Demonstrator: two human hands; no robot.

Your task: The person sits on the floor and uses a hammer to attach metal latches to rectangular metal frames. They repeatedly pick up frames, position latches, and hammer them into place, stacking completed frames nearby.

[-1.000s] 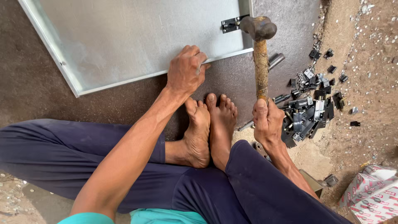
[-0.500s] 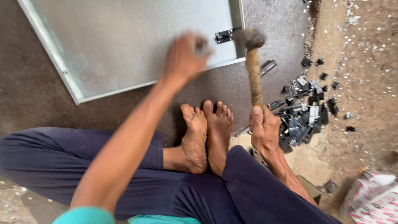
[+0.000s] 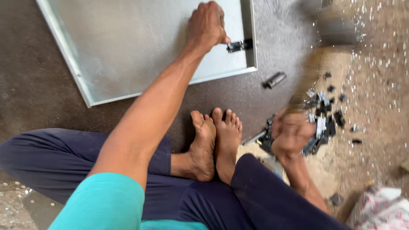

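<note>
Pinching a small dark hinge (image 3: 239, 45) against the right rim of the metal panel (image 3: 128, 47), the left hand (image 3: 207, 25) has its fingers curled narrow around that part, close to the corner. The right hand (image 3: 292, 134) is clenched on the wooden handle of a hammer (image 3: 324, 42), which is raised and smeared by motion; its head seems to sit up near the top right, though the blur makes that hard to fix.

What could go wrong: the left fingertips lie just beside the hinge, so a blow landing off-centre could catch them. A glancing strike might also skid the hinge off the rim or dent the thin sheet, since nothing but that pinch steadies it.

The hinge lies flat, its long axis running roughly across the frame, tilted slightly up to the right, crossing the panel's raised edge. The hammer's handle runs from the right hand up and to the right, away from the body.

A short metal cylinder (image 3: 275, 79) lies on the floor below the panel's corner, and a heap of dark parts (image 3: 319, 123) sits beside the right hand.
</note>
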